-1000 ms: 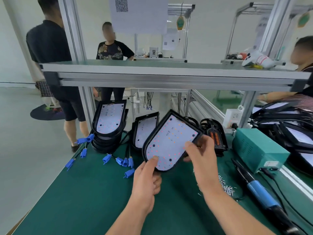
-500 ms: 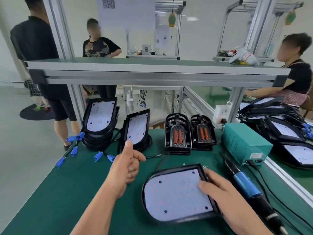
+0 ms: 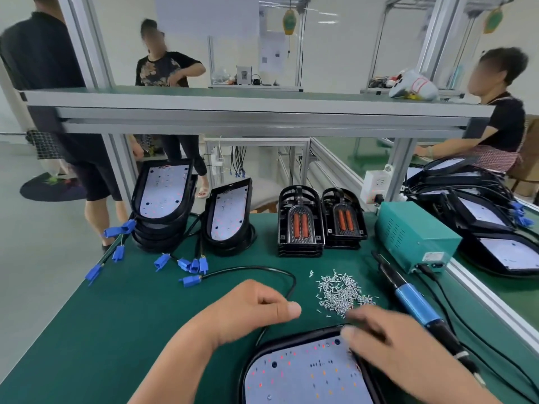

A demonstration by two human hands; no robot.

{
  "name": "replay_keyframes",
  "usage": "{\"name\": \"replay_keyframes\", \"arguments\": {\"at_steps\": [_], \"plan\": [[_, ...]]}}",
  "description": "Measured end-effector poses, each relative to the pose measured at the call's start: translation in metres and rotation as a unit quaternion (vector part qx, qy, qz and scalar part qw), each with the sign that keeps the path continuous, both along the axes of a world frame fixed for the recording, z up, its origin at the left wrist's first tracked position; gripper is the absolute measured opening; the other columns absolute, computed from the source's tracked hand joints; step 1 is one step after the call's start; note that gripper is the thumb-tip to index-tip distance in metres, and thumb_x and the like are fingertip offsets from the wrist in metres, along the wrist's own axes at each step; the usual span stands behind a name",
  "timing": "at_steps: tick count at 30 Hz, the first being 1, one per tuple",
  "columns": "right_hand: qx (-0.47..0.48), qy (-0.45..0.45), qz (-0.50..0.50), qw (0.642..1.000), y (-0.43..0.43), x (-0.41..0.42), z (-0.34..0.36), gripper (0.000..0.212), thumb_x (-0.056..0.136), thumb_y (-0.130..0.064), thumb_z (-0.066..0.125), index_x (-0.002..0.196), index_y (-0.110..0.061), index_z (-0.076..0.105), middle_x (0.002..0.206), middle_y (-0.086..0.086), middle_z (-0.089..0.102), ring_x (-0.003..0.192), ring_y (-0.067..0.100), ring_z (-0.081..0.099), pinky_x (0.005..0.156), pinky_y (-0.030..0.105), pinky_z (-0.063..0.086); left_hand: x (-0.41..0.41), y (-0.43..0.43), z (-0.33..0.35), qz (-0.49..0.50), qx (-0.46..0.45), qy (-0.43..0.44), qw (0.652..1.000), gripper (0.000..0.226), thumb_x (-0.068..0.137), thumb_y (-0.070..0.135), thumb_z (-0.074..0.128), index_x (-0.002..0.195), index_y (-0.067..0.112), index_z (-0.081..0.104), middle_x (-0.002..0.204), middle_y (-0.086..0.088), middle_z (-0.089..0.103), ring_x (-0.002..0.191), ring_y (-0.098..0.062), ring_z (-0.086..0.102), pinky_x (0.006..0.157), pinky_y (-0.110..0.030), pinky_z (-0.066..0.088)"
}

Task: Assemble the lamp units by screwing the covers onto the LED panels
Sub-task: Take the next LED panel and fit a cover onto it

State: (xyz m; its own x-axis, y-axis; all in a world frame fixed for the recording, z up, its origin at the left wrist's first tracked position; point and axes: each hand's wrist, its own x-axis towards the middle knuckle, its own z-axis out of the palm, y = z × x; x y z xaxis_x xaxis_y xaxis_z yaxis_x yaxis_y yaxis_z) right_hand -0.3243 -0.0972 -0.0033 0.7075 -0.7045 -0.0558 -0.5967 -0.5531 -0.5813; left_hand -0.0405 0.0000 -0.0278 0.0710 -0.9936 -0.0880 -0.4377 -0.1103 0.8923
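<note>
An LED panel [image 3: 306, 371] in its black housing lies flat on the green mat at the bottom centre. My right hand [image 3: 390, 342] rests over the panel's upper right corner, blurred, its fingers stretched toward a heap of small silver screws [image 3: 341, 293]. My left hand [image 3: 250, 310] hovers just left of the panel, fingers curled into a loose fist with the thumb out, holding nothing. Two stacks of black covers [image 3: 300, 225] with orange strips stand at the back. An electric screwdriver [image 3: 414, 301] with a blue grip lies to the right of the screws.
Stacked LED panels [image 3: 163, 196] and a leaning one [image 3: 230, 217] stand at the back left, with cables and blue connectors [image 3: 192, 265] trailing forward. A teal power box [image 3: 414, 234] sits at the right. A shelf beam [image 3: 233, 112] crosses overhead. People stand and sit beyond the bench.
The panel went from being held up in both hands to lying flat on the mat. My left hand let go and curled up. My right hand slid toward the screws.
</note>
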Motion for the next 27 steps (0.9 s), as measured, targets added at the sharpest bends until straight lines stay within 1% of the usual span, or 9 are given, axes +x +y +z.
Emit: {"name": "replay_keyframes", "arguments": {"at_steps": [3,5,7,10,14,17,19,22,27], "plan": [[-0.004,-0.105,-0.059,0.993,-0.034,0.016,0.006,0.035,0.092,-0.073,0.055,0.094,-0.042,0.071,0.085,-0.017,0.075,0.073,-0.002,0.067,0.069,0.015,0.048,-0.003,0.000,0.003,-0.044,0.033,0.000,0.999,0.060,0.071,0.076,0.080,0.096,0.023,0.082,0.078,0.003,0.069,0.075,-0.006,0.054,0.074,-0.025,0.040],[-0.019,-0.139,-0.099,0.985,-0.064,0.039,0.005,0.031,0.098,-0.060,0.057,0.088,-0.033,0.070,0.077,-0.009,0.074,0.058,0.004,0.065,0.060,0.024,0.053,-0.003,0.001,0.005,-0.063,0.047,0.005,0.997,0.042,0.073,0.066,0.085,0.094,0.029,0.084,0.066,0.016,0.064,0.064,0.000,0.051,0.065,-0.014,0.038],[-0.027,-0.150,-0.129,0.980,-0.092,0.066,0.004,0.025,0.101,-0.052,0.057,0.093,-0.032,0.068,0.075,-0.005,0.075,0.053,0.008,0.065,0.059,0.031,0.059,-0.004,0.000,0.004,-0.071,0.050,-0.002,0.996,0.035,0.074,0.060,0.087,0.091,0.030,0.084,0.060,0.019,0.057,0.059,-0.001,0.045,0.058,-0.014,0.034],[-0.039,-0.150,-0.158,0.975,-0.125,0.103,0.002,0.023,0.104,-0.048,0.055,0.101,-0.029,0.067,0.075,-0.002,0.075,0.049,0.005,0.065,0.052,0.024,0.052,-0.004,0.000,0.001,-0.083,0.054,-0.005,0.995,0.026,0.076,0.057,0.086,0.087,0.033,0.083,0.064,0.018,0.063,0.062,-0.001,0.049,0.062,-0.014,0.038],[-0.061,-0.119,-0.171,0.976,-0.151,0.130,-0.002,0.026,0.106,-0.044,0.054,0.101,-0.022,0.065,0.072,0.002,0.074,0.043,0.004,0.064,0.047,0.025,0.050,-0.003,0.000,0.000,-0.086,0.060,0.003,0.994,0.024,0.077,0.055,0.085,0.087,0.033,0.083,0.067,0.018,0.066,0.065,0.000,0.053,0.066,-0.015,0.040],[-0.114,-0.100,-0.162,0.975,-0.159,0.136,-0.006,0.031,0.102,-0.047,0.058,0.095,-0.019,0.069,0.064,0.000,0.072,0.051,0.011,0.069,0.063,0.035,0.059,-0.002,-0.002,-0.002,-0.085,0.061,0.006,0.995,0.024,0.077,0.056,0.085,0.087,0.035,0.084,0.070,0.015,0.067,0.068,-0.005,0.051,0.068,-0.022,0.040],[-0.149,-0.088,-0.149,0.974,-0.160,0.138,-0.009,0.037,0.100,-0.045,0.060,0.090,-0.011,0.070,0.066,0.004,0.071,0.059,0.021,0.071,0.072,0.043,0.061,-0.001,-0.002,-0.003,-0.088,0.058,0.009,0.994,0.021,0.077,0.054,0.085,0.085,0.035,0.083,0.066,0.017,0.065,0.064,-0.002,0.049,0.064,-0.017,0.038],[-0.166,-0.098,-0.140,0.971,-0.159,0.140,-0.015,0.035,0.100,-0.032,0.059,0.079,-0.005,0.065,0.062,0.007,0.068,0.052,0.020,0.069,0.069,0.045,0.060,-0.001,-0.003,-0.005,-0.091,0.055,0.010,0.994,0.019,0.079,0.053,0.085,0.084,0.035,0.083,0.060,0.019,0.060,0.057,0.002,0.046,0.056,-0.010,0.035],[-0.165,-0.168,-0.151,0.960,-0.154,0.133,-0.014,0.025,0.101,-0.023,0.056,0.084,-0.008,0.064,0.062,0.003,0.067,0.048,0.012,0.067,0.057,0.035,0.056,-0.001,-0.002,-0.004,-0.094,0.060,0.000,0.994,0.023,0.077,0.056,0.084,0.086,0.035,0.084,0.072,0.017,0.070,0.067,0.003,0.055,0.066,-0.011,0.041]]}}
